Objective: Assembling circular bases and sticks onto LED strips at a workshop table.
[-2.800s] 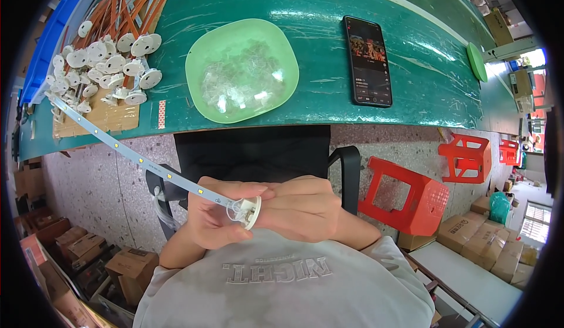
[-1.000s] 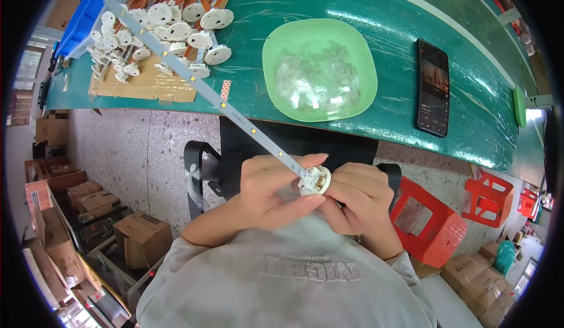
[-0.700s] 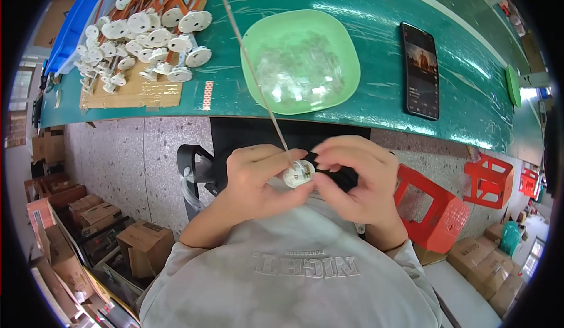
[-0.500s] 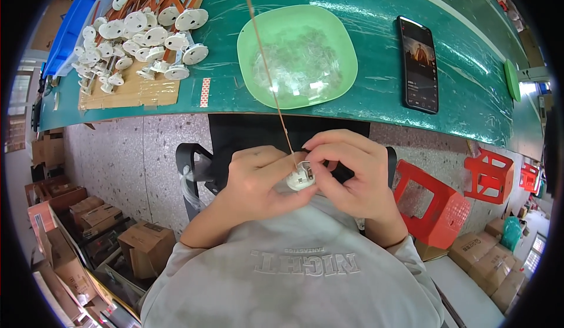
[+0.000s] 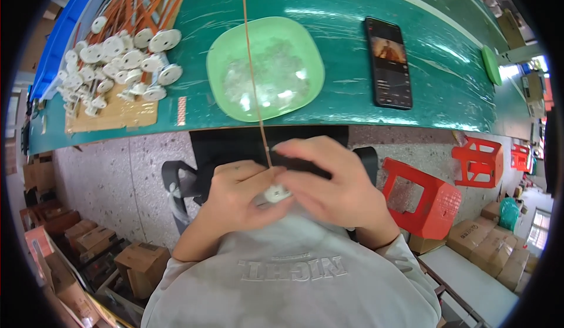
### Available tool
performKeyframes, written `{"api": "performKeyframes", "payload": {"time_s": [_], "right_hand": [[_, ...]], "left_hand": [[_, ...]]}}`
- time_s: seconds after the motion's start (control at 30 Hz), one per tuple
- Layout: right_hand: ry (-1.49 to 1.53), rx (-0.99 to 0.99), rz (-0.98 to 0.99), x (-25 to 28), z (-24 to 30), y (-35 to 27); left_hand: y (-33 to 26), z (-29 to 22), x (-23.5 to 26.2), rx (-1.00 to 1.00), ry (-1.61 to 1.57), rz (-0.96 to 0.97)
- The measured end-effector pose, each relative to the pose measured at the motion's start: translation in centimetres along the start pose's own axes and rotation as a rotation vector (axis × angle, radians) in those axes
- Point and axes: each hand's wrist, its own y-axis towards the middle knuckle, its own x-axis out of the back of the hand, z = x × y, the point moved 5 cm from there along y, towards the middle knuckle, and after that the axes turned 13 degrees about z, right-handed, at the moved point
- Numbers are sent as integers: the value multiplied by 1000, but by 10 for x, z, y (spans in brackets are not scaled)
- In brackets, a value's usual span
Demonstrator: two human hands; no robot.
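My left hand (image 5: 238, 196) is closed around a small white round plastic piece (image 5: 277, 194), held in front of my chest. From the piece a thin brown cord (image 5: 252, 75) runs up and away past the table edge. Over the right side of the piece hovers my right hand (image 5: 332, 187), slightly blurred, its fingers apart and partly covering the piece. Whether its fingertips touch the piece cannot be made out. Beyond the hands, a light green bowl (image 5: 214, 96) with a heap of small clear pieces (image 5: 273, 69) stands on the green table (image 5: 346, 81).
Many white discs (image 5: 114, 46) on brown strips lie on cardboard (image 5: 129, 116) at the far left, beside a blue bin (image 5: 56, 52). A phone (image 5: 389, 63) lies right of the bowl. Red stools (image 5: 437, 210) stand at the right; cardboard boxes (image 5: 141, 263) are at the lower left.
My right hand has opened from its pinch at the piece's edge and shifted over it, index finger raised. The view has turned slightly, so the table things appear further left.
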Motion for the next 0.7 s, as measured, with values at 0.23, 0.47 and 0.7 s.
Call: {"api": "performKeyframes", "payload": {"time_s": [0.23,0.47,0.7], "right_hand": [[-122,62,42,-4,11,-2],[-141,42,18,3,11,1],[-105,50,-29,1,-2,5]], "left_hand": [[-1,1,-4,-85,-133,87],[-2,6,-4,-49,-161,70],[2,10,1,-49,-153,60]]}}
